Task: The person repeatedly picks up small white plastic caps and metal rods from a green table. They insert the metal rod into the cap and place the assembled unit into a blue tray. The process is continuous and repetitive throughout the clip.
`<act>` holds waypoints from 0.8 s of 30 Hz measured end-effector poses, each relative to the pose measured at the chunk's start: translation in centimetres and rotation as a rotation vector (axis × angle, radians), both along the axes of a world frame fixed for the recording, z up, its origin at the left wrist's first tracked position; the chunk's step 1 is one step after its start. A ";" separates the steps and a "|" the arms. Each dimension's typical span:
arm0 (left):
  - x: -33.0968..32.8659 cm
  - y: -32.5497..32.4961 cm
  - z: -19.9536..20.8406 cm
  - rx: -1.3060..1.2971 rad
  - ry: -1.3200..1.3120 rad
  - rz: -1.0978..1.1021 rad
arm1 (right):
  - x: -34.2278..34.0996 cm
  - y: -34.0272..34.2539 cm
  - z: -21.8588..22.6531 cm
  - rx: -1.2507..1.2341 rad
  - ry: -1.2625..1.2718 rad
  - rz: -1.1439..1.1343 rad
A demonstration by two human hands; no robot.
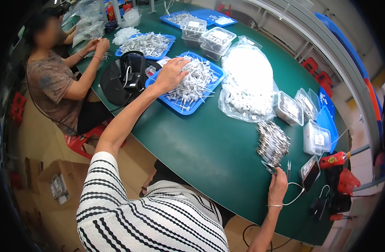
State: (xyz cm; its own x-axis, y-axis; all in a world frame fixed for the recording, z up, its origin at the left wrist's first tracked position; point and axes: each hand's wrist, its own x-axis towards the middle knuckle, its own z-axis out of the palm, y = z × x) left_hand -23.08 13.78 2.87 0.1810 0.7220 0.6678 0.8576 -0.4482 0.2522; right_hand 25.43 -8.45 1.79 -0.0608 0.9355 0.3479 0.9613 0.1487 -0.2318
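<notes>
Resting over white pieces point(196, 82) heaped in a blue tray point(220, 75), the left hand point(170, 76) has its fingers apart. Nearer the metal pins point(272, 143) on the worktop point(192, 143), at right, the right hand point(278, 182) bunches its fingers; whether they grip anything, I cannot tell. From them, the pile stretches far.

A single fisheye view looks from head height above the near edge of the green tabletop point(192, 143); it faces down across it, fairly close; floor point(47, 145) shows beyond its left edge.
</notes>
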 end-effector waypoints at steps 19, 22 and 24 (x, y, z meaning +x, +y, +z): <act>19.5 2.3 -2.9 -0.127 0.338 -0.387 | -2.0 2.8 2.0 -0.188 1.718 0.223; 19.2 2.0 -2.9 -0.109 0.379 -0.403 | -1.9 3.0 0.9 -0.168 1.814 0.263; 18.9 1.8 -2.7 -0.073 0.381 -0.419 | -1.9 3.0 0.2 -0.158 1.867 0.280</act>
State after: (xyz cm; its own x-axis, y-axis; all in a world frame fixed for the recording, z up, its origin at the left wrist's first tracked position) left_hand -4.13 15.56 0.13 0.6799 0.5785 0.4508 0.6470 -0.7625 0.0028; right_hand 23.49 -5.46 1.96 0.1057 0.9924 0.0630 -0.5466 0.1109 -0.8300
